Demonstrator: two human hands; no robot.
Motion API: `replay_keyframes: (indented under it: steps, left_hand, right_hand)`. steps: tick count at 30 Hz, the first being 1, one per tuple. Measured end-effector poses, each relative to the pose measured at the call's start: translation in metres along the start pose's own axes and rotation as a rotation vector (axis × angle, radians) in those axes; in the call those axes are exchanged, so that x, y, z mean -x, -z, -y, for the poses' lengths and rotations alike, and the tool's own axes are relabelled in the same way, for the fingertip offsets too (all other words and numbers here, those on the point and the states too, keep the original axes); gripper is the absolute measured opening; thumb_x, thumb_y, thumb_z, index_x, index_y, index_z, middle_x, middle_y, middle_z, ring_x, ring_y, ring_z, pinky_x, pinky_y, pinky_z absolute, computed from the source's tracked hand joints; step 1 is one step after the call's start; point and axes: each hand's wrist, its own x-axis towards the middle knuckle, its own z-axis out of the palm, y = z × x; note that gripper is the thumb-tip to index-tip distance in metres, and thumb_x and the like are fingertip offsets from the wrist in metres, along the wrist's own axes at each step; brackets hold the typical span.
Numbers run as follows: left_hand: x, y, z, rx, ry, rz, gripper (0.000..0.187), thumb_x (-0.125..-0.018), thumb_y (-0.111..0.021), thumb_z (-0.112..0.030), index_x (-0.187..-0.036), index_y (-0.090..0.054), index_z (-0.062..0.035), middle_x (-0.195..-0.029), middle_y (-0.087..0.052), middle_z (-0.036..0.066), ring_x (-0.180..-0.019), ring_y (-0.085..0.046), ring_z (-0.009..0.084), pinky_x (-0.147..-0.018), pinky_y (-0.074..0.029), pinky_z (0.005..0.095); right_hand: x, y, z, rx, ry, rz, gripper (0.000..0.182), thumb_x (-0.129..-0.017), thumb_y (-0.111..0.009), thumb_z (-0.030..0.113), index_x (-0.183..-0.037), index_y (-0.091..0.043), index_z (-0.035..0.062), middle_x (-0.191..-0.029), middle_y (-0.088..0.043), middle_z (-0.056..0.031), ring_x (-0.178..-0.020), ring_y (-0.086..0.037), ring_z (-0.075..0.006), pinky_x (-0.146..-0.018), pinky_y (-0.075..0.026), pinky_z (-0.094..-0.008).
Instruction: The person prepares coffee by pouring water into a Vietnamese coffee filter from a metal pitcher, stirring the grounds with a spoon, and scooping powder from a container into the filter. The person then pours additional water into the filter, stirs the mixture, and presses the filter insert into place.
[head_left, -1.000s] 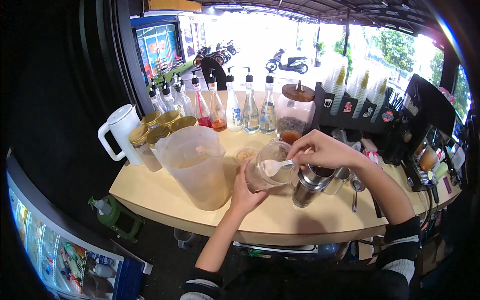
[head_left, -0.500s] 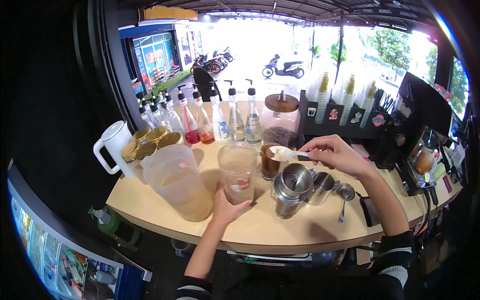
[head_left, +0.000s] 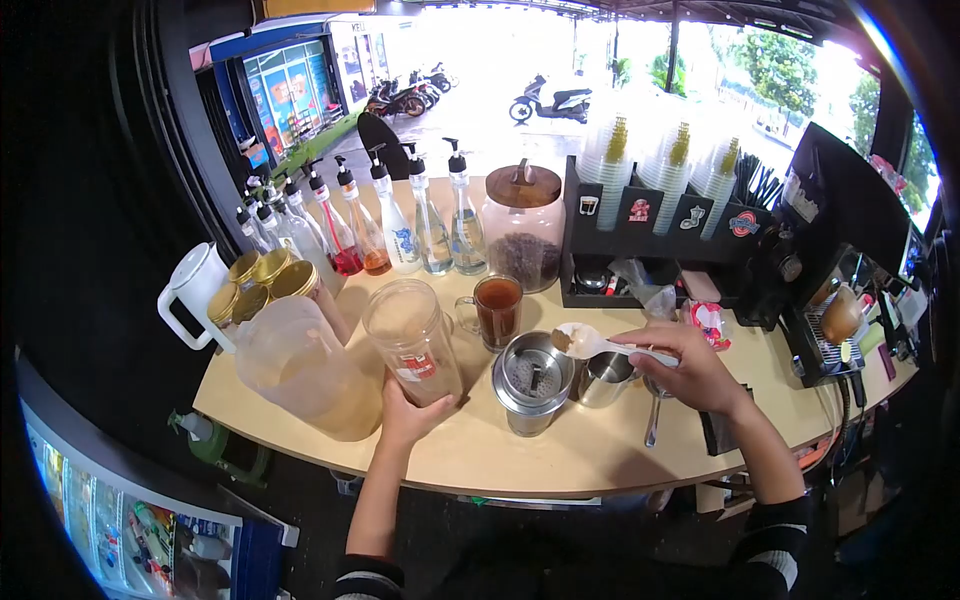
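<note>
My left hand [head_left: 408,412] is wrapped around the lower part of a tall clear jar [head_left: 402,318] with a red label. In my right hand [head_left: 688,362] is a white plastic spoon [head_left: 606,346], heaped with a pale, partly brown substance. The spoon's bowl hovers just above the right rim of a metal drip filter [head_left: 538,368], which sits on a metal cup [head_left: 530,424]. Behind the filter stands a glass mug [head_left: 498,318] of reddish-brown liquid. Beneath my right hand is a small metal pitcher [head_left: 602,382], and a metal measuring spoon [head_left: 654,420] lies beside it.
A frosted plastic pitcher [head_left: 308,372], gold-lidded jars [head_left: 298,284] and a white jug [head_left: 196,284] stand at left. Behind are pump bottles [head_left: 404,246], a wooden-lidded glass jar [head_left: 526,240] and a black cup holder [head_left: 640,222]. A coffee machine [head_left: 826,330] is at right.
My right hand has lowered the spoon from in front of the mug to the drip filter's rim. My left hand still grips the clear jar. The view has shifted.
</note>
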Motion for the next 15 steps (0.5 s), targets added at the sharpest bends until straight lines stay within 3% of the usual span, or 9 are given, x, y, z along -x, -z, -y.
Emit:
replay_keyframes:
  steps: [15]
  left_hand:
    - [-0.0027,0.0006,0.0013,-0.018,-0.029,0.022,0.086,-0.054,-0.087,-0.016,-0.124,-0.039,0.0004,-0.116,-0.054,0.014,-0.107,-0.056,0.0241,-0.094,-0.045,0.0382]
  right_hand:
    - [-0.0040,-0.0009,-0.0080,0.029,0.141,-0.035,0.030,-0.085,-0.058,-0.003,-0.113,-0.063,0.0058,-0.092,-0.065,-0.0131,-0.081,-0.060,-0.0260,-0.073,-0.048,-0.0345]
